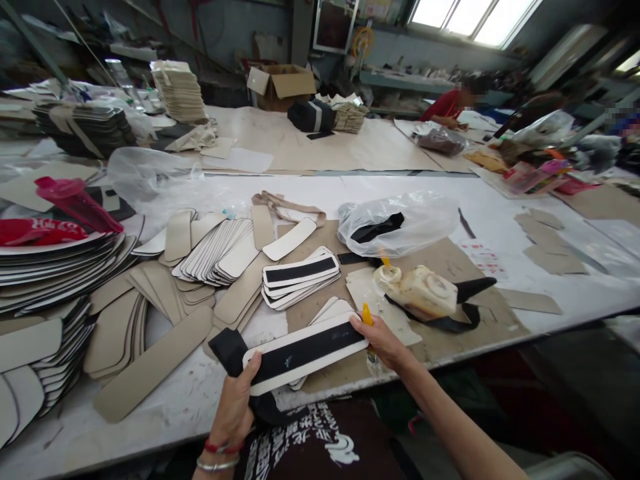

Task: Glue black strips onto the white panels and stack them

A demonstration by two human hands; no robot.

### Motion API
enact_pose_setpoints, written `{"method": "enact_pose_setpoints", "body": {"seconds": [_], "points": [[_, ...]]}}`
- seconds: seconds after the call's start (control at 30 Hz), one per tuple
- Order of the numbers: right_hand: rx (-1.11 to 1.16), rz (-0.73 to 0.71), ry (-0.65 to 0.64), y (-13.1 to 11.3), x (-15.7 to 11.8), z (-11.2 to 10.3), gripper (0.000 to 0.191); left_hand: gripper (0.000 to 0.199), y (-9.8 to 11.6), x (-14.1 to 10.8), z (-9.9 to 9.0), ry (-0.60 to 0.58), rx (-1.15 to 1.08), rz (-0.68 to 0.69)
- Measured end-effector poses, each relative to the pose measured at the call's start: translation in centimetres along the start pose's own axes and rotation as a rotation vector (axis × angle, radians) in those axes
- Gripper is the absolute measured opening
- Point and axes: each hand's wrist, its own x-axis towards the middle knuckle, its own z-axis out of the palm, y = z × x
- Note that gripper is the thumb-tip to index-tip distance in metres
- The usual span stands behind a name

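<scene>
A long white strip [305, 355] with rounded ends and a black band along its middle is held up near the table's front edge. My left hand [236, 400] grips its left end, thumb on top, with a black strap [229, 352] beside the fingers. At the strip's right end, my right hand [379, 339] pinches the edge and also has a yellow-handled tool [367, 315] in it. Just behind lies a fanned stack of similar white strips [300, 273], the top one with a black band. A stained glue container [425, 291] rests to the right.
Piles of beige pieces [155, 360] and white pieces [220, 253] cover the left side. A plastic bag [400, 223] with black material lies behind the container. Farther back are a cardboard box [287, 83] and a person in red [445, 107].
</scene>
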Motion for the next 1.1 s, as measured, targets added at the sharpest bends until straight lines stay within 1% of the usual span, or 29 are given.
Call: {"method": "enact_pose_setpoints", "body": {"seconds": [0.07,0.13,0.27,0.33,0.4,0.47,0.6,0.73,0.8,0.93,1.03,1.1], "points": [[0.057,0.018,-0.001,0.5,0.3,-0.2,0.034,0.041,-0.1,-0.2,0.2,0.008,-0.001,-0.006],[0.061,0.024,-0.003,0.9,0.6,-0.4,0.034,0.041,-0.2,-0.3,0.5,0.030,0.003,-0.010],[-0.064,-0.037,0.033,1.3,1.4,-1.1,0.033,0.045,-0.9,-0.3,0.7,0.054,0.025,0.002],[-0.109,-0.061,0.026,1.3,1.7,-1.4,0.034,0.047,-1.2,-0.2,0.8,0.067,0.034,0.019],[-0.110,-0.080,-0.015,1.3,1.9,-1.6,0.034,0.047,-1.5,-0.2,0.8,0.086,0.035,0.044],[-0.078,-0.081,-0.081,1.3,2.0,-1.9,0.034,0.047,-1.6,-0.2,0.9,0.102,0.029,0.058],[-0.013,-0.008,-0.213,1.3,2.2,-2.5,0.037,0.040,-1.7,-0.4,1.4,0.143,0.013,0.052],[0.008,0.030,-0.214,1.3,2.4,-3.0,0.038,0.036,-2.0,-0.6,2.0,0.215,0.032,0.037],[-0.011,-0.012,-0.186,1.1,2.6,-3.1,0.035,0.036,-2.2,-0.6,2.1,0.248,0.043,0.054],[-0.160,-0.165,-0.122,0.5,3.0,-3.4,0.027,0.038,-2.6,-0.6,2.4,0.264,0.081,0.145],[-0.270,-0.216,-0.146,0.5,3.5,-3.5,0.022,0.041,-2.8,-0.6,2.5,0.257,0.139,0.232],[-0.335,-0.240,-0.160,1.0,3.8,-3.5,0.020,0.044,-2.9,-0.6,2.6,0.263,0.176,0.260]]}}
